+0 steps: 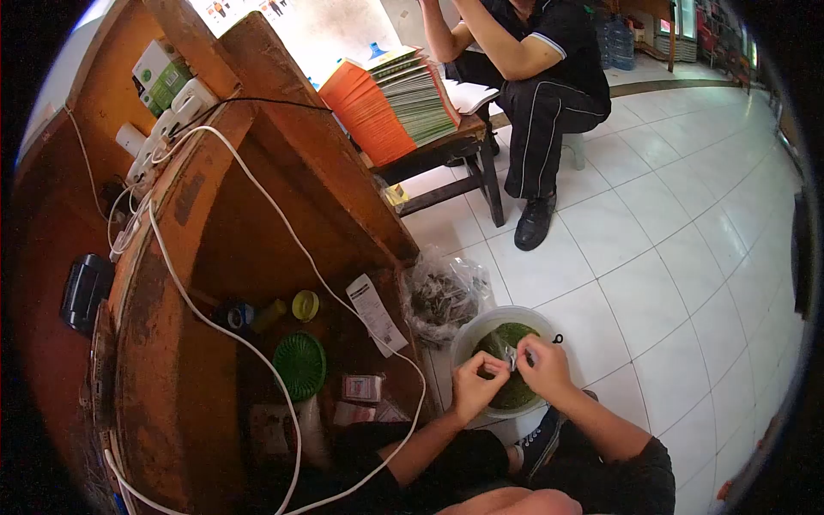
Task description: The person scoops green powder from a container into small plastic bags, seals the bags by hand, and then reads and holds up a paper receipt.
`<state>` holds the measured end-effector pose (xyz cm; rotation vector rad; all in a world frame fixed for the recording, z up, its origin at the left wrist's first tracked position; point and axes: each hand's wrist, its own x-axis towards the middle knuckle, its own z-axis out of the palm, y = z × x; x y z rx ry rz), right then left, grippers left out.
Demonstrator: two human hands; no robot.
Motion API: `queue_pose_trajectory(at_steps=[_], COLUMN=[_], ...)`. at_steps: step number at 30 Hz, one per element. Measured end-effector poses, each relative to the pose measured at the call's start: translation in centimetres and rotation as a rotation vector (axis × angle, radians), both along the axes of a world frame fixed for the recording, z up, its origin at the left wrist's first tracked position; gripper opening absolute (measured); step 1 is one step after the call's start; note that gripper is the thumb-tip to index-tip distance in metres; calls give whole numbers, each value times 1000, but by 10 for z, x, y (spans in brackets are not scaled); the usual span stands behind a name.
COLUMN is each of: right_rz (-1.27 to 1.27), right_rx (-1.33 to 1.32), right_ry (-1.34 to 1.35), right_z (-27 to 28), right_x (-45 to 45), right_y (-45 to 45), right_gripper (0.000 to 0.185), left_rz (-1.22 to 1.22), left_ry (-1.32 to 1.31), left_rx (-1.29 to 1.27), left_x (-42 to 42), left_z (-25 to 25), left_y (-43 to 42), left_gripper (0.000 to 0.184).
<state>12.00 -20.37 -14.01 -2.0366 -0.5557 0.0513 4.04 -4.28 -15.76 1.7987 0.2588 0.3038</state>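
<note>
A round white tub point(462, 336) stands on the floor in front of me with a green, finely broken material point(513, 390) inside. Over it, both my hands pinch a small clear plastic bag point(507, 350) between them. My left hand point(479, 386) has its fingertips closed on the bag's left side. My right hand point(542, 367) grips the right side, its fingers curled together. What the bag contains is too small to tell.
Beside the tub lies a clear bag of dark scraps point(442, 296). At left, a wooden shelf point(352, 257) holds a green basket point(299, 366) and a paper slip point(376, 314); a white cable point(287, 236) loops across. A seated person point(549, 112) is near stacked orange booklets point(369, 112).
</note>
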Motion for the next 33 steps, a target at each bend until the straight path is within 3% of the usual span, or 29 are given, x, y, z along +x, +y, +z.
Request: queue_pose_trajectory(at_steps=[3,5,8,13,15,17,23,26,29,31,32,33], right_rz=[89,119,213,328,320,318,388,347,313,298,301,279], right_rx=[-77,-78,-44,-33,-3,-16,-103,-114,-48,-42,-42,-124], right_ry=[-38,-41,-16,72,90,84,71,-28,-20,-67,-66,-67], right_z=[7,3,1,5,8,9,30,25,10,-7,-2,7], right_x=[-6,-9,-3,-5,-6,-7,-7,-8,-5,-1,-2,-4], right_y=[0,-3,-2,-4,-2,-2,-6,-6,-5,-8,-8,-10], right_gripper=[10,12,15,16,16,16,12,7,11,9,9,10], left_rz=[20,-114,-133,-288,-451,-408,-168,-183,-107,-166,-286,-283], left_ry=[-28,37,-202,-138,128,49,216,237,187,-134,-89,-85], left_rx=[181,266,190,190,-199,-181,-60,-100,-135,277,308,307], left_x=[1,6,17,23,23,23,22,21,21,24,25,23], left_z=[-5,5,6,-17,-46,-41,-48,-71,-35,-8,-2,4], left_y=[13,20,21,46,58,53,52,50,42,39,44,42], left_gripper=[10,19,25,21,18,17,26,24,24,42,64,64])
